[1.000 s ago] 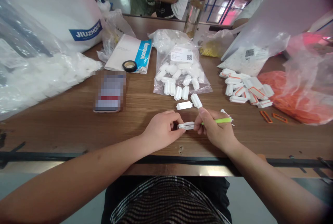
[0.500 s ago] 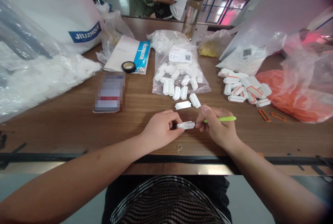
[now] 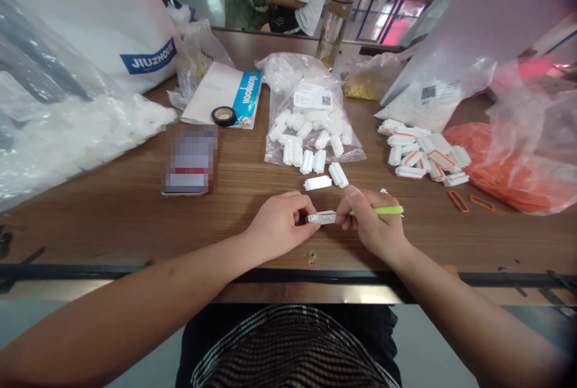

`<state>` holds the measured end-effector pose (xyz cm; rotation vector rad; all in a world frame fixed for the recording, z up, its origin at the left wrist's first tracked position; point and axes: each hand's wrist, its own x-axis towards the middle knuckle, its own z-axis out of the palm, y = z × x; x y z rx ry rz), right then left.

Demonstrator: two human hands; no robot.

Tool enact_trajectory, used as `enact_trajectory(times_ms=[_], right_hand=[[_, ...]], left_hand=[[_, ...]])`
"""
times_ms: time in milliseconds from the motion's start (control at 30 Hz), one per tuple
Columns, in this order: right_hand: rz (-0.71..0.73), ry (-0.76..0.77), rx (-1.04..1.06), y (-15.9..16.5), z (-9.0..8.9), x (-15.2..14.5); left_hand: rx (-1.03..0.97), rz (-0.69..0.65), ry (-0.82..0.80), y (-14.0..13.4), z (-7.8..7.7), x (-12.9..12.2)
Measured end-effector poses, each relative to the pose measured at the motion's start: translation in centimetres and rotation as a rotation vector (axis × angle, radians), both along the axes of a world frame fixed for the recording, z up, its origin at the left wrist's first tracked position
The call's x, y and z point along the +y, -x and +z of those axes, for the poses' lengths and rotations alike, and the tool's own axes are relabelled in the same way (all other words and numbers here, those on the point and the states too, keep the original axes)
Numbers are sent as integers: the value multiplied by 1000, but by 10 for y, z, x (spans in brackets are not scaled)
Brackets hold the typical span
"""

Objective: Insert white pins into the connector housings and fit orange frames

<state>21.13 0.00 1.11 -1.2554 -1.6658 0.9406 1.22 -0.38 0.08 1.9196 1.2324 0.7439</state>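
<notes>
Between the thumb and fingers of my left hand (image 3: 286, 222) is a small white plastic connector housing (image 3: 323, 218) with rows of tiny holes on its near side. My right hand (image 3: 374, 222) is closed around a tool with a light-green handle (image 3: 388, 210); its thin tip points left at the housing's right end and is partly hidden by the fingers. Just beyond the hands, two loose white housings (image 3: 318, 183) lie on the table. More white pieces spill from the mouth of a clear bag (image 3: 311, 123) behind them.
To the right are a pile of white housings with orange inserts (image 3: 424, 150), two loose orange frames (image 3: 458, 201) and a bag of orange parts (image 3: 514, 177). On the left lie a phone (image 3: 189, 162), a notebook (image 3: 211, 93) and black tape (image 3: 224, 115). A bottle (image 3: 333, 27) stands behind.
My right hand has shifted slightly left with the green-handled tool, bringing its fingers closer to the housing's right end. My left hand and the housing stay almost where they were.
</notes>
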Motion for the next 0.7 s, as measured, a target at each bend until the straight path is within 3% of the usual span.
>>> enact_trajectory(times_ms=[500,700], right_hand=[[3,5,-110,4,2,1],[70,-205,-293,8,9,-3]], left_hand=[[-15,-5,0,0,-1,0],[-13,15,-1,-1,-1,-1]])
